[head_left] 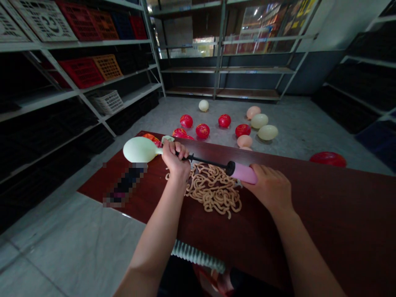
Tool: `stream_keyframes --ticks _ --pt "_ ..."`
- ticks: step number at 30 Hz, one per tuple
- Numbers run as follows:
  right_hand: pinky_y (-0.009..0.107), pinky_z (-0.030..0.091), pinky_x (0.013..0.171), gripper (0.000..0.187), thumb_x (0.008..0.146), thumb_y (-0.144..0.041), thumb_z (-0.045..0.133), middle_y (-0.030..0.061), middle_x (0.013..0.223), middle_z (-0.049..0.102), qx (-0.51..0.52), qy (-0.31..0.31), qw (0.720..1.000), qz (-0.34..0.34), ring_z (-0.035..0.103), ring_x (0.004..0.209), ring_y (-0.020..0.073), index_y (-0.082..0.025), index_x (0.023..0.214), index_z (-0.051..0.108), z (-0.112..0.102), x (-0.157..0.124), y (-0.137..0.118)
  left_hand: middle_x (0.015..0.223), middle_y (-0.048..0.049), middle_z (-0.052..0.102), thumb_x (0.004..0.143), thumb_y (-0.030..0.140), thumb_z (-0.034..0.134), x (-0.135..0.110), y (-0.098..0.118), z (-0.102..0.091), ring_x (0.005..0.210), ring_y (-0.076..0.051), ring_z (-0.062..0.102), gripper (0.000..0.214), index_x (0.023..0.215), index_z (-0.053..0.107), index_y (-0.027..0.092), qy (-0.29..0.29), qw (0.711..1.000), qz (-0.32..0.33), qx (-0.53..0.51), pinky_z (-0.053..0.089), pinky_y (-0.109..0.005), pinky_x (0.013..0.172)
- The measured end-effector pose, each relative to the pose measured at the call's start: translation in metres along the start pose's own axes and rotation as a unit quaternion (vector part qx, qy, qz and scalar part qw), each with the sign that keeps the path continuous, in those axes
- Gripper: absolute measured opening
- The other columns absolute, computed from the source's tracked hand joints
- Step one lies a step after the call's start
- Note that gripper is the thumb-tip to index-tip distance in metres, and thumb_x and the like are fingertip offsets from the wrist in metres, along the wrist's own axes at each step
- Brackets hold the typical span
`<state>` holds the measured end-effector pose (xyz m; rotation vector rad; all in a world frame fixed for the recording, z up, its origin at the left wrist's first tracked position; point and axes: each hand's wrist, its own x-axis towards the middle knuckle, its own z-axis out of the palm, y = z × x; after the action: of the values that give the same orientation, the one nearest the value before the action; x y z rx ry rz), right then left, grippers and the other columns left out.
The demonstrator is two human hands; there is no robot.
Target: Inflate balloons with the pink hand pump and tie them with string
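Observation:
A pale green balloon (140, 149), partly inflated, points left from my left hand (175, 156). The fingers of that hand are closed around the balloon's neck and the black end of a balloon pump (243, 172); the nozzle itself is hidden. My right hand (272, 187) is wrapped round the far end of the pump's pink barrel. Between my hands the pump's black rod (208, 161) is drawn out, slanting down to the right. Below it, a tangled heap of tan, rope-like long balloons or strands (216, 194) lies on the dark red table (247, 235).
Orange and red limp balloons (151, 139) lie at the table's back left, near a pixelated dark object (126, 183). Inflated red balloons (202, 131) and pale balloons (259, 121) rest on the floor beyond. Shelves with crates (82, 72) stand left; a ribbed grey hose (198, 255) runs below the table edge.

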<state>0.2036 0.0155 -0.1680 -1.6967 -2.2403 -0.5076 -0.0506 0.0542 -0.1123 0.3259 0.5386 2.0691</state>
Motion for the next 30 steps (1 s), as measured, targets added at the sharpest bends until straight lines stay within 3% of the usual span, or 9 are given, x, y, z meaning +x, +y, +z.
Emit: stream_keyframes --ticks 7,15,23,30 --pt "0.034 0.035 0.066 0.035 0.082 -0.052 0.058 0.0105 0.084 0.07 0.024 -0.017 1.0 -0.009 0.062 0.075 0.0261 -0.02 0.095 0.064 -0.005 -0.001 -0.012 0.048 0.0059 0.027 0.096 0.038 0.049 -0.016 -0.023 0.003 0.034 -0.004 0.02 0.053 0.054 0.023 0.019 -0.018 0.998 -0.05 0.023 0.02 -0.022 0.037" --pt "0.034 0.037 0.06 0.038 0.079 -0.049 0.061 0.0106 0.084 0.072 0.047 -0.038 0.998 -0.009 0.065 0.07 0.0264 -0.021 0.104 0.064 -0.003 -0.003 -0.032 0.045 0.0041 0.033 0.093 0.041 0.053 -0.044 -0.055 0.007 0.031 -0.005 0.022 0.057 0.049 0.025 0.018 -0.043 0.993 -0.105 0.028 0.02 -0.023 0.035" --pt "0.034 0.037 0.061 0.031 0.083 -0.05 0.056 0.0094 0.084 0.071 0.053 -0.029 0.998 0.001 0.064 0.071 0.0264 -0.025 0.098 0.064 0.001 0.002 -0.035 0.045 0.004 0.037 0.091 0.054 0.054 -0.032 -0.056 0.0 0.032 -0.006 0.025 0.059 0.05 0.029 0.018 -0.009 0.995 -0.099 0.025 0.023 -0.024 0.036" --pt "0.033 0.033 0.063 0.036 0.085 -0.053 0.054 0.0091 0.085 0.07 0.037 0.006 0.999 -0.014 0.061 0.073 0.0236 -0.022 0.101 0.064 0.003 0.004 -0.029 0.046 0.0042 0.037 0.098 0.034 0.043 -0.018 -0.051 -0.004 0.032 -0.006 0.024 0.051 0.053 0.027 0.018 0.019 0.994 -0.108 0.001 0.023 -0.023 0.038"
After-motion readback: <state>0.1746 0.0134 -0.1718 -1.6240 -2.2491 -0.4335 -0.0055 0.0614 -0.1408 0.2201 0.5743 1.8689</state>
